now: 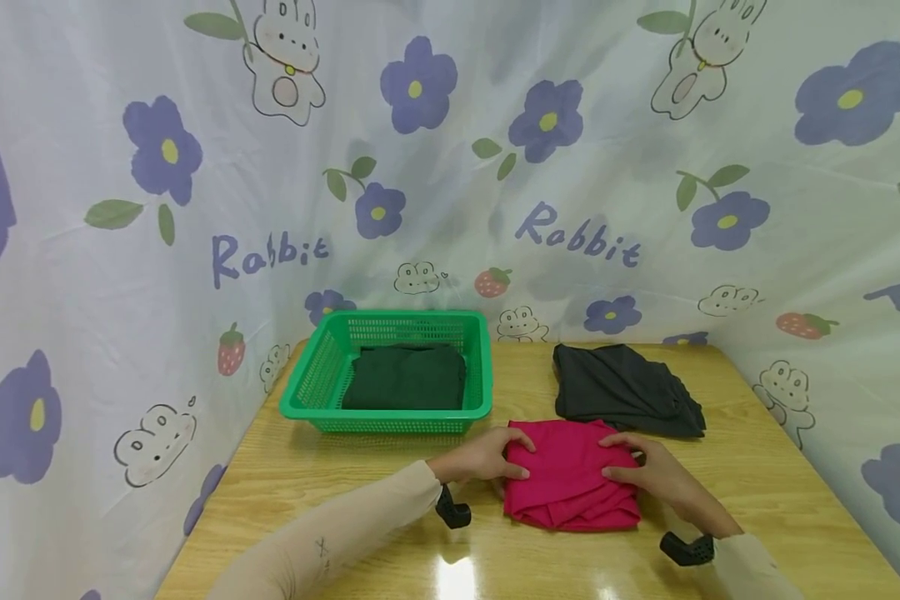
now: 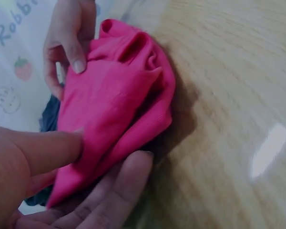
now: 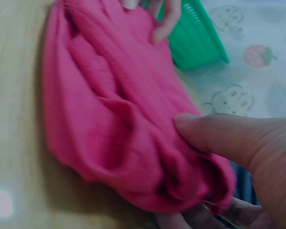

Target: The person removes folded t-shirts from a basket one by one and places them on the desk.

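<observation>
Between my two hands is a folded red cloth garment (image 1: 570,475), its layers bunched along the near edge. My left hand (image 1: 487,454) grips its left side, thumb on top and fingers underneath in the left wrist view. On the right side my right hand (image 1: 656,475) holds the garment the same way; in the right wrist view the thumb (image 3: 214,133) presses the top while fingertips show below the cloth. The garment's underside is hidden. What kind of garment it is, I cannot tell.
A green plastic basket (image 1: 386,414) stands at the back left with a folded dark cloth (image 1: 408,379) inside. Behind the red garment, to the right, lies a dark grey folded garment (image 1: 622,387). A printed curtain (image 1: 450,167) surrounds the wooden table (image 1: 360,475).
</observation>
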`<state>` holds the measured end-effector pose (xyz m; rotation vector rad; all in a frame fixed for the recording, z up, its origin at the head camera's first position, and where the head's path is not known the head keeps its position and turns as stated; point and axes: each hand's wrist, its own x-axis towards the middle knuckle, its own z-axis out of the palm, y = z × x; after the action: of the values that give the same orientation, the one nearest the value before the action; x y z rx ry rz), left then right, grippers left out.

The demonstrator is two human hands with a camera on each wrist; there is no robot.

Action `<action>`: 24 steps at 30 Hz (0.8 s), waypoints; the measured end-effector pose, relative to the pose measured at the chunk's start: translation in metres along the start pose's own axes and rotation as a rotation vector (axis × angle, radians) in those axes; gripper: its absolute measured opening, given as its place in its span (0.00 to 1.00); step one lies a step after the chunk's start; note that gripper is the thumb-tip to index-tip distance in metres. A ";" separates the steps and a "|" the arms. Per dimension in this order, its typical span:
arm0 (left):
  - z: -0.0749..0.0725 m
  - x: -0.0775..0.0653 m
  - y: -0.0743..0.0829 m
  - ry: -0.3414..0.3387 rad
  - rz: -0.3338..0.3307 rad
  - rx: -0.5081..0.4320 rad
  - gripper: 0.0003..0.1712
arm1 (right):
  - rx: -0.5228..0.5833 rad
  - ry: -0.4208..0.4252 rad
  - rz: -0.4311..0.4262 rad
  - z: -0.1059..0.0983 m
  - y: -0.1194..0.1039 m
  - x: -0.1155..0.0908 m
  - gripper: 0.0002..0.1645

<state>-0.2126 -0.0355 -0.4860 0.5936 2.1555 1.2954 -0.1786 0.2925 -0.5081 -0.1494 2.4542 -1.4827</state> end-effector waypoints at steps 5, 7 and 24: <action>-0.008 -0.008 0.005 -0.045 0.004 0.049 0.17 | 0.006 -0.006 -0.040 -0.016 -0.007 -0.005 0.32; -0.012 -0.010 0.007 -0.056 0.018 0.093 0.17 | -0.007 0.015 -0.057 -0.022 -0.011 -0.006 0.32; -0.056 -0.025 0.040 -0.110 0.141 0.016 0.10 | -0.044 0.022 -0.187 -0.023 -0.054 0.003 0.31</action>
<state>-0.2270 -0.0699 -0.4226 0.8175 2.0668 1.2875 -0.1909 0.2865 -0.4512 -0.3829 2.5514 -1.5106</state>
